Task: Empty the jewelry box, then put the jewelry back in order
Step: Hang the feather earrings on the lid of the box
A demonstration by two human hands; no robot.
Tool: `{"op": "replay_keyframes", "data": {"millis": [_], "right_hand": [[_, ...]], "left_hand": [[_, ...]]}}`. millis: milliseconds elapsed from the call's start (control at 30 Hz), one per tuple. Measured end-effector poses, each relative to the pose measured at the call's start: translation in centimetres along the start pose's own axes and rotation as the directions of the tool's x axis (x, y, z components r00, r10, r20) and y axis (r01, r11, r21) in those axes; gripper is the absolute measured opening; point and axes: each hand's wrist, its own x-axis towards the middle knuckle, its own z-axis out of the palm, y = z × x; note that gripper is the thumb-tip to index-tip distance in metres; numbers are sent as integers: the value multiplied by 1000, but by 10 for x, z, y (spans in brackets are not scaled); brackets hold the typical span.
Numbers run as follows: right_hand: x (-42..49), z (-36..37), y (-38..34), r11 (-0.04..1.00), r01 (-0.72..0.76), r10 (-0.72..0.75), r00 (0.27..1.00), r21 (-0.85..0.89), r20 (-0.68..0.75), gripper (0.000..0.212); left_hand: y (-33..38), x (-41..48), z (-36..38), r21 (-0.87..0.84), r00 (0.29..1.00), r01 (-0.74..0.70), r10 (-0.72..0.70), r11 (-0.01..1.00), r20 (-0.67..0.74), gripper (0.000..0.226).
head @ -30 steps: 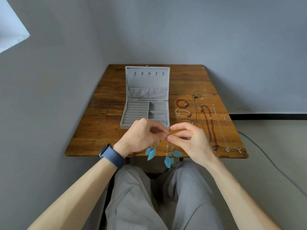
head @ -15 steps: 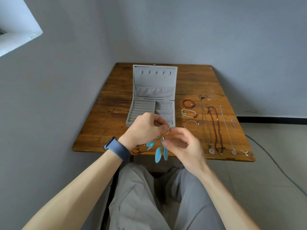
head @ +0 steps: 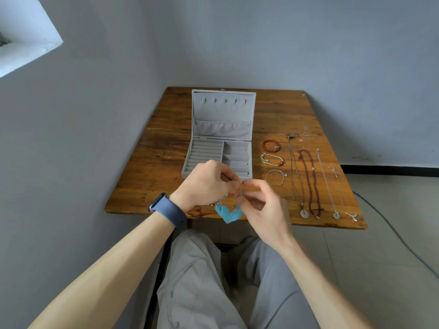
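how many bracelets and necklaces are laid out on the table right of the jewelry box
bracelets: 3 (red bead, pale cord, thin bangle)
necklaces: 4 (long cord, dark red beads, silver chain, fine chain)
total: 7, not counting a faint strand beside the right hand

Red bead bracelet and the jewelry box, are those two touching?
Apart. The head view shows bare table between the red bead bracelet and the right wall of the jewelry box.

jewelry box (head: 221, 148) on table (head: 154, 176), left of centre. bracelets (head: 272, 159) just right of box, necklaces (head: 308, 181) further right. left hand (head: 206, 184) and right hand (head: 263, 210) before box, earrings (head: 228, 212) between them.
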Motion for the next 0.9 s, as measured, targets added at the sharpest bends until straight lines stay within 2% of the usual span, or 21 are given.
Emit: {"op": "replay_keyframes", "data": {"millis": [133,333,533,700,900], "right_hand": [[1,-4,-1,997,-20,18,999,68,37,22],[2,-13,-1,965,-149,123,984,217,127,13],[3,-13,-7,886,-298,248,952,354,178,19],[7,-8,-6,934,-234,204,970,270,135,15],[24,2,-11,998,-13,13,1000,55,7,9]], "left_hand": [[0,0,0,-24,1000,28,-28,999,-7,9],[0,4,1,-133,996,87,-86,987,9,10],[-1,4,6,-162,996,54,-64,985,-59,7],[-1,5,5,-76,996,21,-27,997,-83,11],[-4,13,-6,45,996,-14,18,999,-85,12]]}}
